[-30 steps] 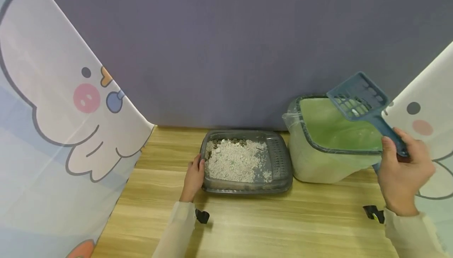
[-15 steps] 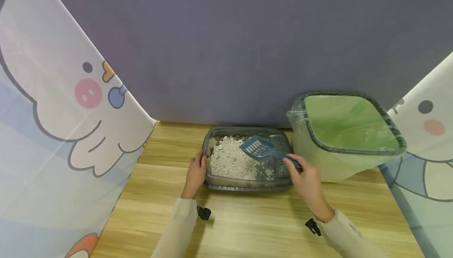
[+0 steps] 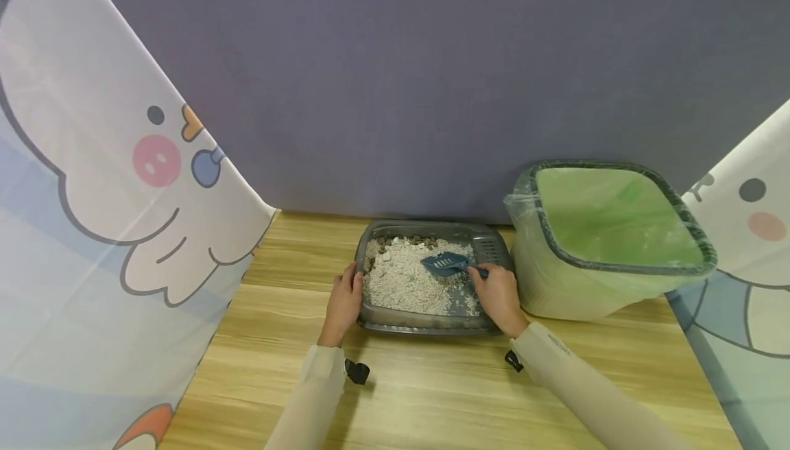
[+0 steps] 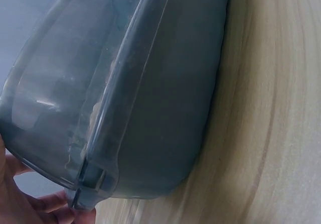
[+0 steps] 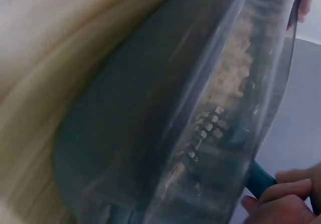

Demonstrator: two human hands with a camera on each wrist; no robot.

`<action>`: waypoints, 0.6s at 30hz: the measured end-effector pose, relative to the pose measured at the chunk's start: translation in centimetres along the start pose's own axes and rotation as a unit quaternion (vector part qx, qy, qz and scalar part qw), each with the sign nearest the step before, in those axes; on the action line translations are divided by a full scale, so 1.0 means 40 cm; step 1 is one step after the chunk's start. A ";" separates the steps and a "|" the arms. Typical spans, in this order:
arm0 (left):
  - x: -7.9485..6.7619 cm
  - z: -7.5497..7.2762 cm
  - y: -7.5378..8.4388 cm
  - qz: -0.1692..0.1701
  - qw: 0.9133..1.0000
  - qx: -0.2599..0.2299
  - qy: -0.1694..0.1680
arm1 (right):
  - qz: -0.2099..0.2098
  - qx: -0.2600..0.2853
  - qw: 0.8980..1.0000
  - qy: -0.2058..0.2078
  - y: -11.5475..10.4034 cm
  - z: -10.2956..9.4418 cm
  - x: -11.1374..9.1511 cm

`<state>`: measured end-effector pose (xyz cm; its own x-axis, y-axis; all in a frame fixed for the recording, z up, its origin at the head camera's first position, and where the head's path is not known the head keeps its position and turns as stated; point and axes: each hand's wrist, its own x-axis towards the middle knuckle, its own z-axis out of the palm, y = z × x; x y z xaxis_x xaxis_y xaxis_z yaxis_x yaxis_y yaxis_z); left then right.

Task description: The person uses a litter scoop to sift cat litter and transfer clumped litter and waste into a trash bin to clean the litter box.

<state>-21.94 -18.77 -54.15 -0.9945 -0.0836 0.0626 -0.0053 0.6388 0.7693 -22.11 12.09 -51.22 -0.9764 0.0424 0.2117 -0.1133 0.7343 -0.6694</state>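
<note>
A grey litter box stands on the wooden table, spread with pale cat litter and dark brown pellets along its back left. At the box's left end my left hand holds the rim; the left wrist view shows its fingers curled at the edge. My right hand grips the handle of a blue slotted litter scoop, reaching over the front right of the box. The scoop's blade lies over the litter, right of the middle. Through the clear wall, the right wrist view shows litter and the scoop's handle.
Right of the box stands a bin lined with a green translucent bag, its mouth open upward. A grey-purple backdrop rises behind, and printed cloths flank both sides. Wooden tabletop extends in front of the box.
The right hand has swung left from beside the bin to the litter box, bringing the scoop down over the litter. The left hand has stayed at the box's left end.
</note>
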 end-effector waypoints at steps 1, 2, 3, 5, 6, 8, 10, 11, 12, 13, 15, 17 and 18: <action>0.000 -0.001 0.000 -0.001 1.000 -0.001 0.000 | 0.002 -0.005 1.000 -0.010 0.003 0.005 0.007; -0.001 -0.001 0.001 -0.002 1.000 -0.002 0.000 | 0.003 -0.011 1.000 -0.021 0.005 0.009 0.014; -0.001 -0.001 0.000 -0.002 1.000 -0.003 -0.002 | 0.006 -0.022 0.999 -0.031 0.008 0.012 0.021; -0.001 0.000 -0.001 -0.001 1.000 -0.005 -0.005 | 0.014 -0.038 0.998 -0.051 0.014 0.018 0.035; 0.000 0.001 -0.002 -0.001 1.000 -0.004 -0.007 | 0.020 -0.043 0.997 -0.062 0.016 0.020 0.041; 0.001 0.002 -0.005 0.002 1.000 -0.001 -0.010 | 0.033 -0.055 0.995 -0.079 0.019 0.023 0.055; 0.001 0.001 -0.005 0.004 1.000 0.002 -0.011 | 0.040 -0.063 0.993 -0.093 0.018 0.025 0.068; 0.002 0.000 -0.005 0.003 1.000 0.003 -0.010 | 0.041 -0.067 0.992 -0.100 0.017 0.027 0.076; 0.002 -0.001 -0.004 0.004 1.000 0.003 -0.008 | 0.038 -0.071 0.991 -0.105 0.015 0.029 0.083; 0.002 -0.002 -0.004 0.003 1.000 0.002 -0.007 | 0.037 -0.074 0.990 -0.113 0.013 0.031 0.090; 0.002 -0.005 -0.002 0.002 1.000 0.001 -0.007 | 0.028 -0.073 0.988 -0.133 0.008 0.036 0.104; 0.003 -0.006 -0.003 0.003 1.000 0.000 -0.009 | 0.022 -0.069 0.985 -0.156 0.002 0.041 0.118; 0.004 -0.006 -0.004 0.003 1.000 0.001 -0.010 | 0.017 -0.071 0.983 -0.167 -0.001 0.043 0.124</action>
<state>-22.07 -19.05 -54.11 -0.9965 -0.0636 0.0545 0.0011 0.6405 0.7679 -27.26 11.11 -51.35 -0.9876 -0.1399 -0.0707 -0.0767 0.8246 -0.5605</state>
